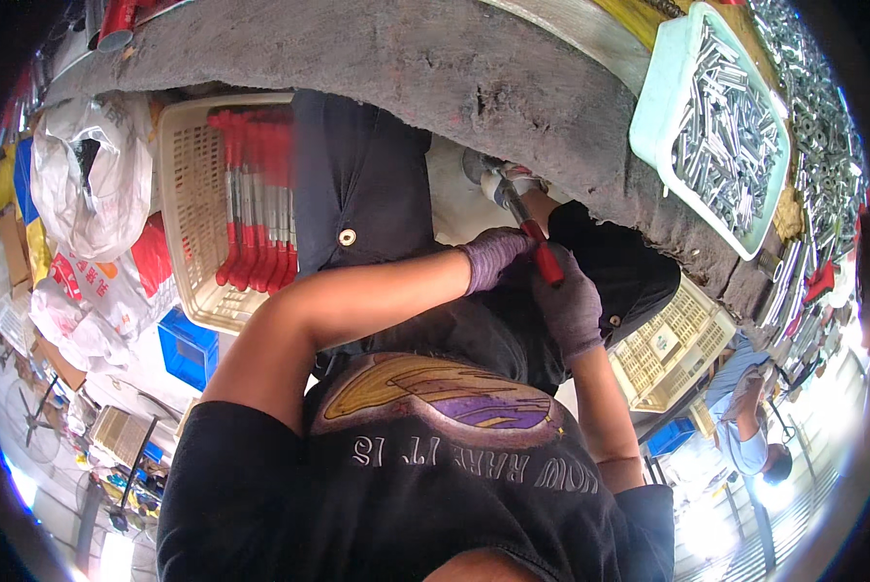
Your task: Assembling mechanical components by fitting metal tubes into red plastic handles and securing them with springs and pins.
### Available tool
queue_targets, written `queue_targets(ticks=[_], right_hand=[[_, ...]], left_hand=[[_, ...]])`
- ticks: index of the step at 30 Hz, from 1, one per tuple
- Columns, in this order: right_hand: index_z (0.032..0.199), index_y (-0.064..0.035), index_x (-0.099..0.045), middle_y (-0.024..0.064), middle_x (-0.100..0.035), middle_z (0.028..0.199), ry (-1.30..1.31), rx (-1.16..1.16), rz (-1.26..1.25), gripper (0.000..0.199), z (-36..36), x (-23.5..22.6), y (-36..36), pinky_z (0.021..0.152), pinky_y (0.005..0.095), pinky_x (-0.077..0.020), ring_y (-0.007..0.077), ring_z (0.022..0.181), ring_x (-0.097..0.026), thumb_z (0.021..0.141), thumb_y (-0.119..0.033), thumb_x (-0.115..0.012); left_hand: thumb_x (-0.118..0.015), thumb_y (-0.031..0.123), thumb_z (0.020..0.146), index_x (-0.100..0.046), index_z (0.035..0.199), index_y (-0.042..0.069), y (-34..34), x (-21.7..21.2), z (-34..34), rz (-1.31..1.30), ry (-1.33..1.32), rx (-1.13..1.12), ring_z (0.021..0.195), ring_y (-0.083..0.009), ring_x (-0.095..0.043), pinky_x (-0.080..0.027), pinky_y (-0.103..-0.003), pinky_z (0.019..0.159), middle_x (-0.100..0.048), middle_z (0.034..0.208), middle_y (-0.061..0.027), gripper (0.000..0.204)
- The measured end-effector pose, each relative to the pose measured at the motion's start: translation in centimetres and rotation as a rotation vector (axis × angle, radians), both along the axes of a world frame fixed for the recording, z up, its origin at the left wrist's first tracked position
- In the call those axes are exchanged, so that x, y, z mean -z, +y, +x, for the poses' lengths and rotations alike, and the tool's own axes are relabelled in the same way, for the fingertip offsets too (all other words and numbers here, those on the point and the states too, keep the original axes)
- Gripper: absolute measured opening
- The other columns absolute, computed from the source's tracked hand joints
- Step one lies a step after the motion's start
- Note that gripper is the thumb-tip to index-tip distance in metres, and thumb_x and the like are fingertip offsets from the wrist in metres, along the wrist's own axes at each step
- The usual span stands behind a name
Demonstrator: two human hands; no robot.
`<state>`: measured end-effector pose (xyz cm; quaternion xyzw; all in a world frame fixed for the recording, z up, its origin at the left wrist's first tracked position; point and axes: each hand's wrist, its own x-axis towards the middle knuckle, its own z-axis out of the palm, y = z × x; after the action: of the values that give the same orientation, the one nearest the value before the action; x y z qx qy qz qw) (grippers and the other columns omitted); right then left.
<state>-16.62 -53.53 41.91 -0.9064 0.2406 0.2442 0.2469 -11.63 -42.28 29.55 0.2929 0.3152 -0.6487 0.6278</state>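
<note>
A tool with a red grip and a silver metal shaft is held slanting in front of my lap, its far end toward the bench edge. My right hand, in a grey-purple glove, is closed round the red grip. My left hand, gloved the same way, is closed against the tool just beside the right one; its fingertips are partly hidden. The tool's far end is too blurred to name its kind. To the left, a cream plastic crate holds several similar red-and-silver tools lined up side by side.
A grey, rough-edged bench crosses ahead of me. On its right, a pale green tray holds many small metal pins, with piled metal parts beyond. Plastic bags and a blue bin are left; another crate and a person are right.
</note>
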Motion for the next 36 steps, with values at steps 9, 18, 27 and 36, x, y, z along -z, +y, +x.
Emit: queue_targets(ticks=[9, 18, 27, 36], right_hand=[[0.120, -0.0164, -0.054, 0.0189, -0.064, 0.093, -0.008, -0.001, 0.042, 0.045, 3.7, 0.0, -1.0, 0.070, 0.0437, -0.0498, 0.0383, 0.087, -0.062, 0.078, -0.027, -0.066], [0.132, -0.0121, -0.046, 0.0202, -0.042, 0.138, -0.372, -0.265, -0.269, 0.063, -1.1, 10.4, -3.9, 0.106, 0.0423, -0.0341, 0.0340, 0.125, -0.044, 0.087, -0.056, -0.038], [0.133, -0.0115, -0.044, 0.0204, -0.043, 0.136, -0.493, -0.232, -0.362, 0.064, 2.6, 14.6, -2.1, 0.105, 0.0426, -0.0344, 0.0340, 0.125, -0.045, 0.087, -0.055, -0.037], [0.134, -0.0108, -0.042, 0.0206, -0.044, 0.135, -0.442, -0.301, -0.345, 0.064, 0.0, 17.0, -2.7, 0.105, 0.0429, -0.0346, 0.0341, 0.124, -0.045, 0.087, -0.054, -0.037]], left_hand=[[-0.056, 0.021, 0.089, -0.058, 0.108, 0.007, -0.6, 0.1, 1.6, 0.106, -0.279, -0.041, 0.093, -0.0199, -0.057, -0.049, -0.034, 0.077, -0.061, 0.099, -0.0118, 0.024], [-0.059, 0.038, 0.082, -0.057, 0.117, 0.013, -2.9, -15.0, 6.6, -0.354, -2.215, 0.323, 0.108, -0.0330, -0.057, -0.044, -0.045, 0.092, -0.059, 0.114, -0.0150, 0.043], [-0.057, 0.022, 0.085, -0.053, 0.121, 0.009, -3.3, -6.5, 5.2, -0.486, -1.844, 0.739, 0.096, -0.0334, -0.062, -0.050, -0.038, 0.085, -0.062, 0.107, -0.0183, 0.038], [-0.054, 0.036, 0.084, -0.052, 0.126, 0.011, -5.0, -1.8, 2.1, -0.538, -1.945, 0.475, 0.113, -0.0332, -0.052, -0.041, -0.045, 0.096, -0.054, 0.120, -0.0192, 0.049]])
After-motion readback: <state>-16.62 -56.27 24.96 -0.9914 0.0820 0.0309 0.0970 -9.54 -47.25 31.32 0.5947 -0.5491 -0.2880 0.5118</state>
